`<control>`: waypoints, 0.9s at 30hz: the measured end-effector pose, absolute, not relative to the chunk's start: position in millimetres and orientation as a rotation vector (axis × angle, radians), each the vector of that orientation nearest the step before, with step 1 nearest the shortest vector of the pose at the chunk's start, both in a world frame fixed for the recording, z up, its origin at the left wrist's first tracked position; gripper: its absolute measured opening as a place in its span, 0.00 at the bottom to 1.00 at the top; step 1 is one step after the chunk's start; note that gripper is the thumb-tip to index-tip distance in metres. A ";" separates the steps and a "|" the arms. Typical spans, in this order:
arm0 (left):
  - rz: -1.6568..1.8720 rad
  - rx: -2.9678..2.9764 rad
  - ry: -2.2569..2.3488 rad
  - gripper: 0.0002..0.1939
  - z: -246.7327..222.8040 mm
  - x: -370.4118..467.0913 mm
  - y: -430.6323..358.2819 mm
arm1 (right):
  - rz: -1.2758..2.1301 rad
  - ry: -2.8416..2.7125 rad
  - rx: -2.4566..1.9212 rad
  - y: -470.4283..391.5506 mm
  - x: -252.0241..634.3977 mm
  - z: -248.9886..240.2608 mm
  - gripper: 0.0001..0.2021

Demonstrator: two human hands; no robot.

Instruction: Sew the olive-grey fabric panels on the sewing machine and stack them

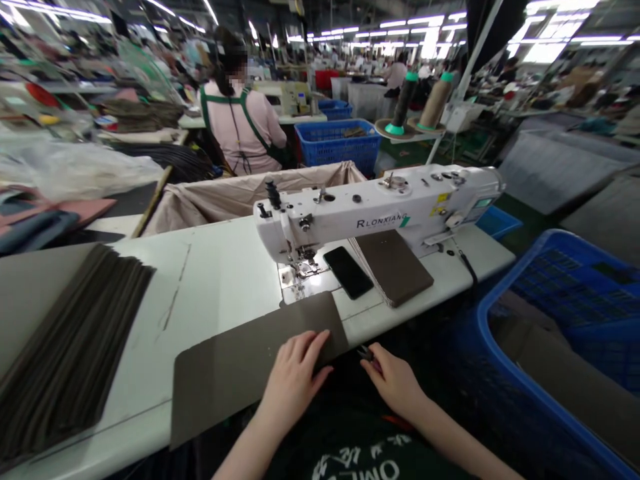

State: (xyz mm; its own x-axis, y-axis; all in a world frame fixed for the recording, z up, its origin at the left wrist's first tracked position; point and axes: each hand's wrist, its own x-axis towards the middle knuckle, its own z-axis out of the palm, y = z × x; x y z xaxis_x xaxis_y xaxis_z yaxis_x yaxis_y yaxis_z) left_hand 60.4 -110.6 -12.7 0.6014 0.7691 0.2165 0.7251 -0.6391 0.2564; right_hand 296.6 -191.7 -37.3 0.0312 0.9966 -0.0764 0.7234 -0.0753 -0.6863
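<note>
At the sewing table: one worker's two bare hands meet at the near edge of a white table [220, 267].
Left hand: left hand [295, 377] lies flat, fingers spread and extended, pressing the near right corner of one dark grey fabric panel [240, 363]; it grips nothing.
Right hand: right hand [395, 380] hovers just off the table edge, fingers curled around a small dark tool [366, 353], possibly thread snips; only its tip shows.
Fabric panel: spread flat on the table in front of the machine, its near edge overhanging.
Machine: one white Rlonxiang sewing machine [375, 213].
Under its arm: one black phone [348, 272] just beside one stack of brown pieces [395, 267].
Far left: one fanned pile of dark strips [70, 347].
Right: one blue crate [565, 347] holding fabric.
Thread: two cones [420, 100] on the stand.
Background: one co-worker in a pink top [243, 127], seated, back turned, near another blue basket [335, 143].
</note>
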 end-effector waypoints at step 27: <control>0.481 2.482 1.046 0.10 15.0 33.2 -92.3 | 0.819 -1.742 -1.778 -171.2 288.0 -26.4 0.09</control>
